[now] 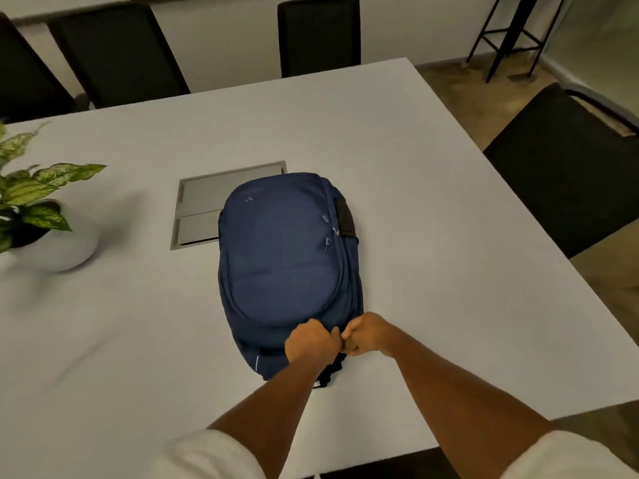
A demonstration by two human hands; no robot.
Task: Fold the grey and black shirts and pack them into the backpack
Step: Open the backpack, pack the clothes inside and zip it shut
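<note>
So we've got the navy backpack (281,252) lying flat on its back in the middle of the white table (432,209), zipped shut as far as we can tell, partly covering a grey panel (202,205) set into the tabletop. No shirts visible anywhere. Our left hand (309,342) and right hand (368,335) are both balled up at the near end of the bag, knuckles touching, fingers curled tight and seemingly pinching something there; exactly what, we can't tell. A potted plant (38,216) sits off to the left, and dark chairs (318,34) stand around the table.
</note>
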